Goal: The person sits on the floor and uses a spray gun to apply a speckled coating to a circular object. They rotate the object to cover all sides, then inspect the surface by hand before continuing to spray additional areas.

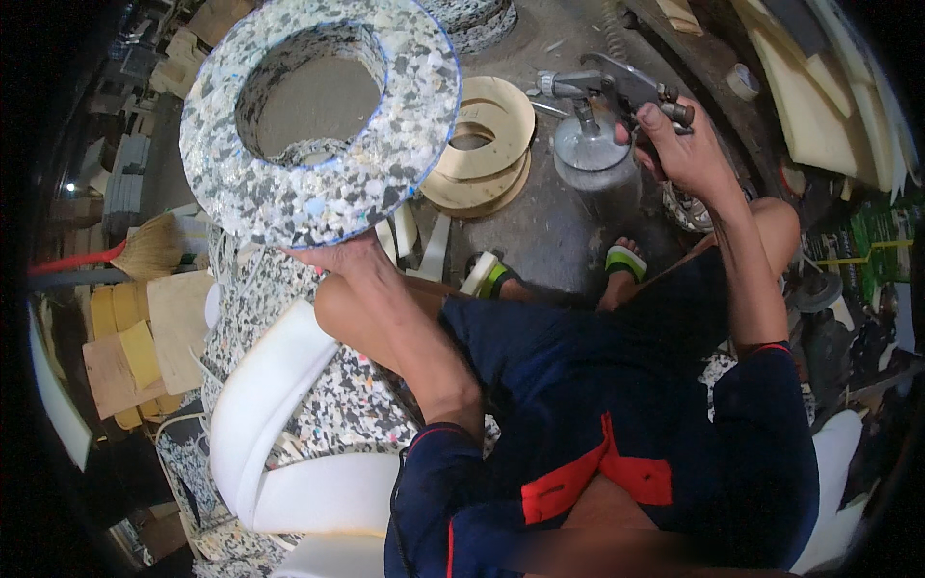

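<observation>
My left hand (345, 258) grips a thick speckled foam ring (416, 135) at its near rim, fingers mostly hidden beneath. The ring has grey, white and black flecks, blue-marked edges and a round hole; it is held raised and tilted, its broad face towards me. To the right, my right hand (686, 156) is closed round a metal spray gun (590, 154) with a round cup, held above the floor. The gun's nozzle end points left, towards the ring. On the floor between them lie flat tan rings (506, 111), stacked and partly covered by the foam ring.
Another speckled foam piece (474, 24) lies at the far side. White curved foam strips (323, 493) lie at lower left, near a broom (149, 249) and tan sheets (183, 328). Cream foam sheets (805, 106) lean at right, beside a tape roll (741, 82).
</observation>
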